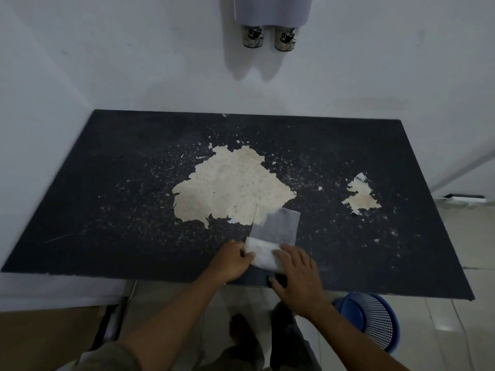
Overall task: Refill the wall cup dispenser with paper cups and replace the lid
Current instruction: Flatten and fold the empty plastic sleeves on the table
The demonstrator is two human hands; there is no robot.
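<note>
- The sleeve of paper cups [263, 257] lies on its side at the near edge of the tabletop [107, 210], its clear plastic wrap [276, 226] trailing toward the far side.
- The left hand [231, 262] pinches the sleeve's left end; the right hand [297, 274] lies over its right end, fingers curled round it. The two hands are close together, one at each end.
- The wall cup dispenser [272, 10] hangs well beyond the tabletop's far edge, two printed cups [269, 38] poking from its bottom; its top and lid are out of view.
- The likely step is freeing the cups from the wrap.
- Risks: the sleeve sits right at the near edge, so a hard tug could roll it onto the floor, where a blue basket [372, 319] stands to the right.
- Pulling the wrap unevenly could crush the rims or scatter loose cups.
</note>
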